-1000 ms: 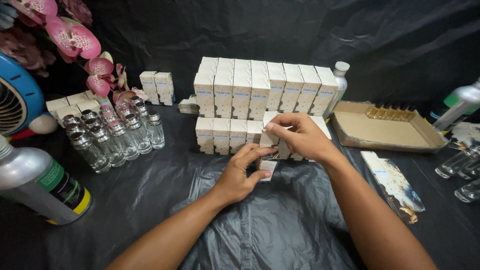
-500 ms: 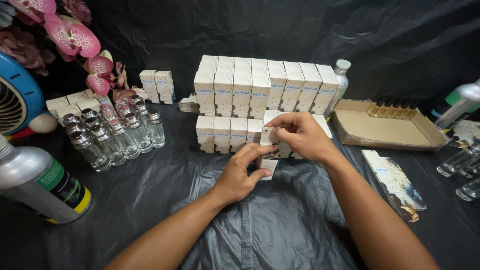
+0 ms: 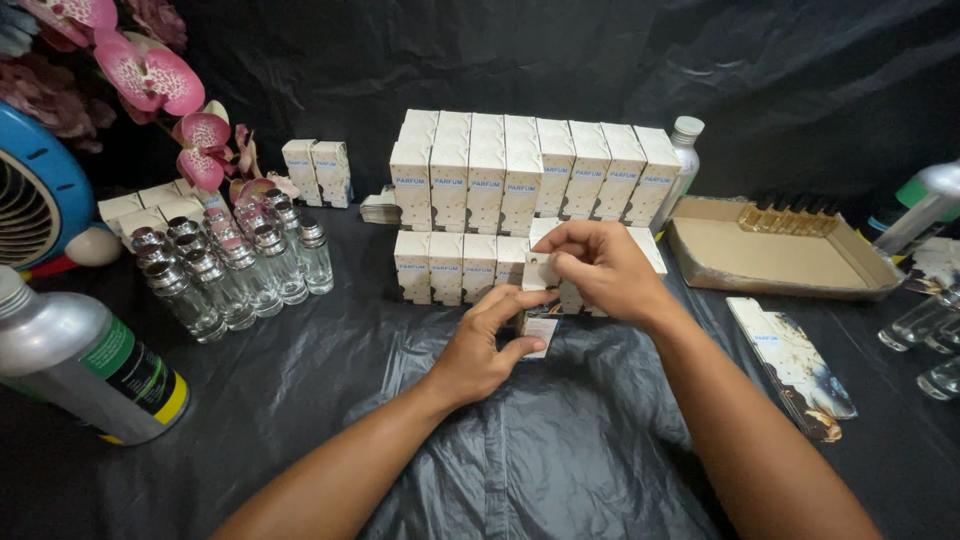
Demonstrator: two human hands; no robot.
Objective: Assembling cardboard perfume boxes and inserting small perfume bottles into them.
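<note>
My left hand (image 3: 488, 345) and my right hand (image 3: 598, 267) both grip one small white carton (image 3: 541, 300) just above the black plastic sheet (image 3: 500, 450). The left thumb and fingers pinch its lower end. My right fingers close over its upper flap. Right behind it stands a low row of small white boxes (image 3: 445, 266). Behind that row is a taller block of several stacked white boxes (image 3: 530, 175).
Several clear glass bottles with silver caps (image 3: 230, 265) stand at the left, with a silver can (image 3: 85, 360) lying nearer. A cardboard tray (image 3: 775, 255) holding amber bottles sits at the right, flat printed cartons (image 3: 795, 365) in front. Pink flowers (image 3: 160, 85) and a blue fan (image 3: 35, 200) fill the far left.
Both hands stay on the carton with only small finger shifts; the right fingers have pressed further over its top end.
</note>
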